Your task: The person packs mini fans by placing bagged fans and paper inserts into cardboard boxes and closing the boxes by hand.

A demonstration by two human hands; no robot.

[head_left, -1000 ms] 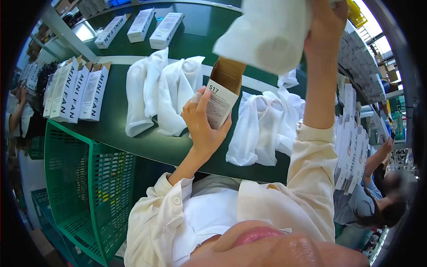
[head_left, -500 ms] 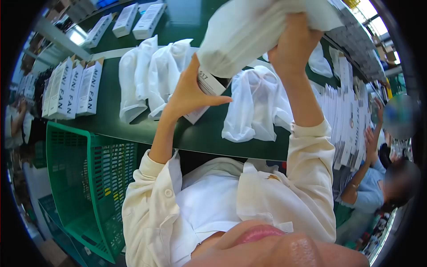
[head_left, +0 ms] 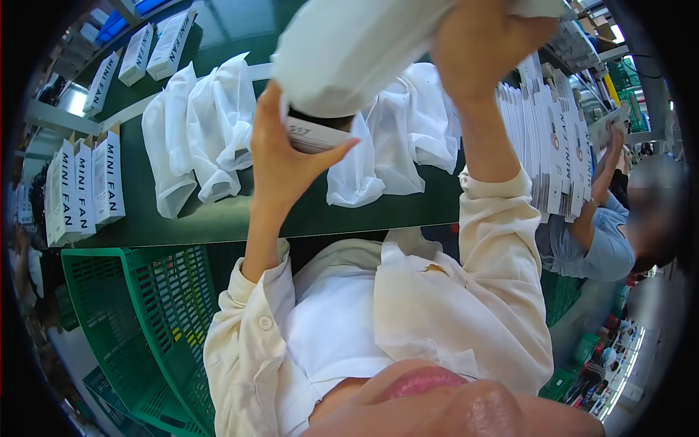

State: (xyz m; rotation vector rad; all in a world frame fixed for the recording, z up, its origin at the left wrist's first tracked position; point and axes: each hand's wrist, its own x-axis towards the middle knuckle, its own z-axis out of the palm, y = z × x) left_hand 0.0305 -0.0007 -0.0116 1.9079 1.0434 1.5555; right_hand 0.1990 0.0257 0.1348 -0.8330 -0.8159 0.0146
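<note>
My left hand (head_left: 287,156) is wrapped round a white carton (head_left: 318,137), its thumb along the front edge. The carton's dark open end faces up. Gripped at its upper end by my right hand (head_left: 484,54), a bulky item in a white cloth-like bag (head_left: 357,58) slants down to the carton's opening. Whether its tip is inside the carton I cannot tell. More white bagged items (head_left: 218,131) lie on the green table to the left of my left hand, and others (head_left: 389,142) lie just right of the carton.
Mini fan cartons (head_left: 109,178) stand at the table's left edge, with others (head_left: 169,47) farther back. Stacked flat cartons (head_left: 542,146) are on the right. A green plastic basket (head_left: 156,291) sits below the table's left side. A co-worker in blue (head_left: 608,237) is at the right.
The carton has been raised and tipped upright in my left hand. The bagged item has moved left and now meets the carton's open end in the view. The camera view has shifted.
</note>
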